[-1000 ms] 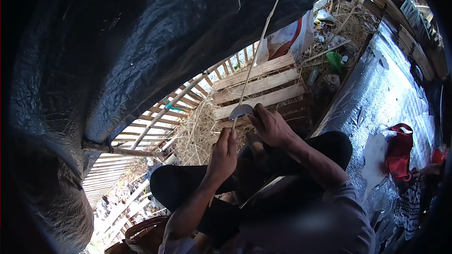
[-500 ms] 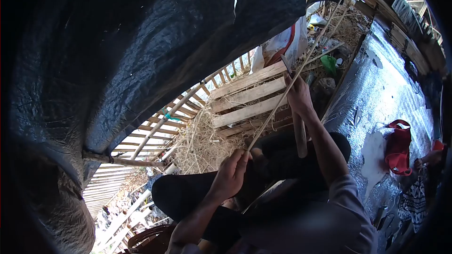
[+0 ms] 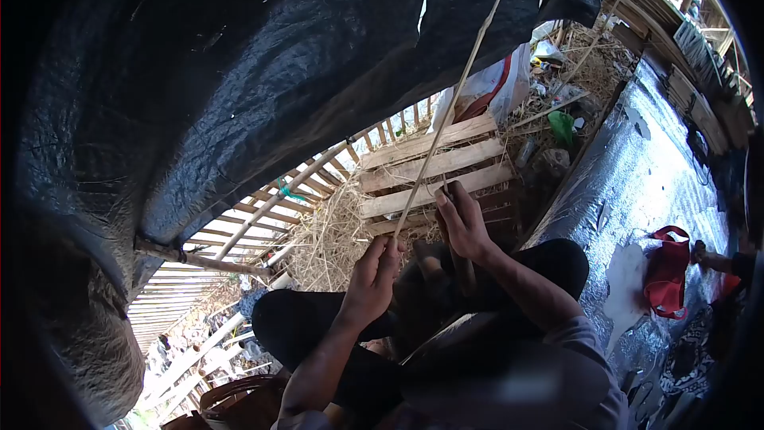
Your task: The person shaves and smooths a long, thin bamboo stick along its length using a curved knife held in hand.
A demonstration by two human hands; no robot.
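My left hand (image 3: 372, 275) is closed around the lower end of a long, thin bamboo strip (image 3: 458, 97), which slants up and away past the black sheeting. My right hand (image 3: 464, 225), just to the right of the strip, grips a knife with a long wooden handle (image 3: 464, 275). The handle points down towards my lap, and the blade is mostly hidden by my fingers. Whether the blade touches the strip I cannot tell. Behind both hands lies a slatted wooden pallet (image 3: 430, 167).
Black plastic sheeting (image 3: 263, 95) hangs at the upper left above a bamboo slat fence (image 3: 263, 211). Straw (image 3: 322, 243) covers the ground. At right, a silvery sheet (image 3: 621, 167) holds a red bag (image 3: 667, 273), with another person's hand (image 3: 704, 255) beside it.
My right hand has come down and left with the knife, closer to my left hand. The strip has swung left and stands steeper. The other person's hand has moved up beside the red bag.
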